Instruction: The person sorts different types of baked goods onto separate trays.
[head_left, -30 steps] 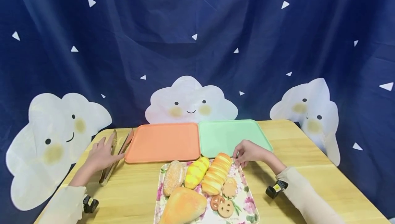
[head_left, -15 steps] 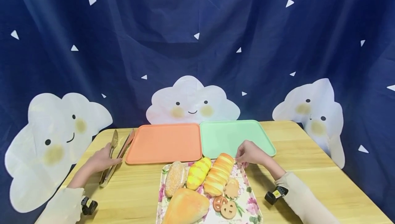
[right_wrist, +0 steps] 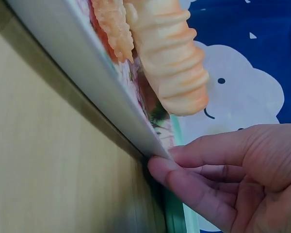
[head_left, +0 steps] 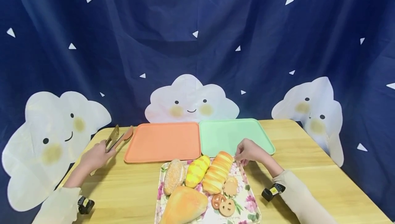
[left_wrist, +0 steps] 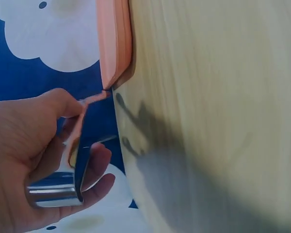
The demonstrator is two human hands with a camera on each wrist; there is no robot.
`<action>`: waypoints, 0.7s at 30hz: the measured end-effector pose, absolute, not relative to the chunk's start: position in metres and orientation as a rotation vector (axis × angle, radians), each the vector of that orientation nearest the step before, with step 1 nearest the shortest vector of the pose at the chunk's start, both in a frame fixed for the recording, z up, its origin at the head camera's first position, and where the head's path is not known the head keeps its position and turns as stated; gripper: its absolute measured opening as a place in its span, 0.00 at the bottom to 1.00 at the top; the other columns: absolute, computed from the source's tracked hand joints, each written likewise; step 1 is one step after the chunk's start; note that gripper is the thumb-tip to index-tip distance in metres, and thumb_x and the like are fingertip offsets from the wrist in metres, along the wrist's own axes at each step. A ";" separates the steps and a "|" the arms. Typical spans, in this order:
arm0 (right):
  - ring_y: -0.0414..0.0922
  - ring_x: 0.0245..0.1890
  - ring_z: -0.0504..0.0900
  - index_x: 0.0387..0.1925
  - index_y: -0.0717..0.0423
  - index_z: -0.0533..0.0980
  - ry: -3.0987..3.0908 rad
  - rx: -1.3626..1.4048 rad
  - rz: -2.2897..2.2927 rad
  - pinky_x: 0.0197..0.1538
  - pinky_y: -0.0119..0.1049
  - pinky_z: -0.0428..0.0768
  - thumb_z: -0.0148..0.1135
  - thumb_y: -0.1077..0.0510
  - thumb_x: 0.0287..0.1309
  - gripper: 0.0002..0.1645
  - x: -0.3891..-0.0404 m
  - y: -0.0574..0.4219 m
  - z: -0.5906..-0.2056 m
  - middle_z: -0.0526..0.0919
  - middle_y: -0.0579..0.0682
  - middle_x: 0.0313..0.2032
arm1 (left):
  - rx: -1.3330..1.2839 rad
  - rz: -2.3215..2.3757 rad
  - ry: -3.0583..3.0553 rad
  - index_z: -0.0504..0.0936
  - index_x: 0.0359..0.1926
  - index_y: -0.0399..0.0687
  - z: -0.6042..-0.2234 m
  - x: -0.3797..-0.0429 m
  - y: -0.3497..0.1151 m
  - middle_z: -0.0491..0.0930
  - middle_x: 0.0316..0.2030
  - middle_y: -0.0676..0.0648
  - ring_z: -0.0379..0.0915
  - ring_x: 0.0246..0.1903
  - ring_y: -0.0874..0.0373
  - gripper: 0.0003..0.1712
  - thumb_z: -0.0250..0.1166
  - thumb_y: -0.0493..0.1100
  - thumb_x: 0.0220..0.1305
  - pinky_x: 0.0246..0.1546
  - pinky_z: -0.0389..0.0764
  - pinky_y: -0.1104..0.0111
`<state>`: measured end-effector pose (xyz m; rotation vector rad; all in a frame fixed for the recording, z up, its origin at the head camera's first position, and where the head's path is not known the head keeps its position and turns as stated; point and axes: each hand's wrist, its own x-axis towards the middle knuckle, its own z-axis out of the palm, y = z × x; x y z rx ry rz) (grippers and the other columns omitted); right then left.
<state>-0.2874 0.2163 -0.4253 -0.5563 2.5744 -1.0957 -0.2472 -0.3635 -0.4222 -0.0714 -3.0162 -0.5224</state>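
Observation:
My left hand [head_left: 96, 156] grips a pair of tongs [head_left: 121, 140] at the table's left side, their tips spread and pointing away. In the left wrist view, the shiny bent end of the tongs [left_wrist: 53, 191] lies in the palm, fingers curled around the arms. My right hand [head_left: 250, 150] pinches the far right corner of a floral tray [head_left: 251, 213]. Thumb and fingers clasp its rim [right_wrist: 94, 82] in the right wrist view. On this tray lie a ridged roll [head_left: 217, 172], a yellow bun [head_left: 197, 171], a sugared bun [head_left: 174, 177], a large golden bread [head_left: 185, 205] and several cookies [head_left: 227, 207].
An orange tray [head_left: 163, 142] and a green tray [head_left: 234, 136] lie side by side at the back of the wooden table [head_left: 123, 196], just beyond the floral tray. Behind the table hangs a dark blue curtain [head_left: 172, 59] with white clouds.
My left hand has come down on the tongs, closed round them and raised them off the table. The right hand stays at the floral tray's corner.

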 end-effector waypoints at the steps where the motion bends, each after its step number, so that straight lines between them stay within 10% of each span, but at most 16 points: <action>1: 0.46 0.18 0.84 0.22 0.66 0.82 2.576 -0.559 -1.087 0.26 0.39 0.84 0.69 0.68 0.58 0.09 -0.288 0.216 -0.424 0.85 0.55 0.19 | -0.074 -0.498 -2.998 0.70 0.42 0.26 -0.420 -0.247 -0.364 0.74 0.25 0.38 0.72 0.23 0.48 0.22 0.55 0.48 0.71 0.22 0.73 0.56; 11: 0.43 0.18 0.83 0.23 0.66 0.82 2.575 -0.547 -1.077 0.26 0.38 0.84 0.68 0.68 0.59 0.09 -0.288 0.215 -0.422 0.85 0.54 0.19 | -0.281 -0.464 -2.804 0.71 0.64 0.32 -0.387 -0.246 -0.337 0.83 0.35 0.38 0.75 0.28 0.51 0.30 0.60 0.50 0.71 0.26 0.73 0.57; 21: 0.45 0.18 0.84 0.23 0.66 0.80 2.549 -0.504 -1.111 0.27 0.39 0.85 0.68 0.70 0.58 0.09 -0.284 0.215 -0.424 0.85 0.55 0.20 | -0.458 -0.462 -2.847 0.80 0.54 0.41 -0.354 -0.243 -0.296 0.79 0.26 0.52 0.72 0.22 0.61 0.29 0.65 0.61 0.68 0.25 0.71 0.66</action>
